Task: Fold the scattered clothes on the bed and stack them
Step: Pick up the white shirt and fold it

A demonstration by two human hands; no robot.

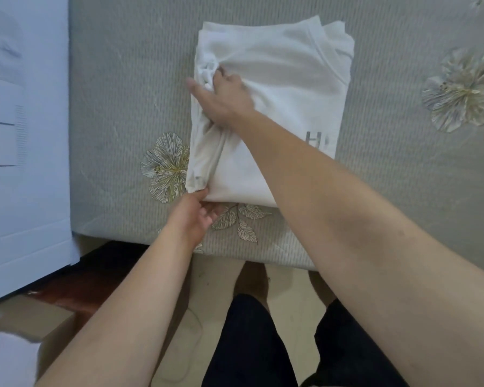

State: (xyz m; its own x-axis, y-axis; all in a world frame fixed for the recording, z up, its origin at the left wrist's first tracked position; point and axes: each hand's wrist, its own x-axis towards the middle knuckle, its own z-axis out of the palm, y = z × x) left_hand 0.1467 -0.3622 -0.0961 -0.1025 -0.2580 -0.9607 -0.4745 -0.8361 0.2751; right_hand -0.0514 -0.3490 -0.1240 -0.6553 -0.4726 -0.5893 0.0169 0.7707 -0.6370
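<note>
A white T-shirt (285, 88) with a grey letter print lies partly folded on the grey bed (118, 107), collar at the far end. My right hand (224, 99) reaches across and bunches the fabric at the shirt's left edge, fingers curled into a fold. My left hand (196, 213) pinches the near left corner of the shirt at its hem. A narrow folded strip runs along the left side between both hands.
The bedspread carries printed flowers, one (165, 166) beside the shirt's left edge and one (461, 90) at the right. A white cabinet or wall (23, 135) stands along the left. The bed's front edge (235, 252) is close to my legs.
</note>
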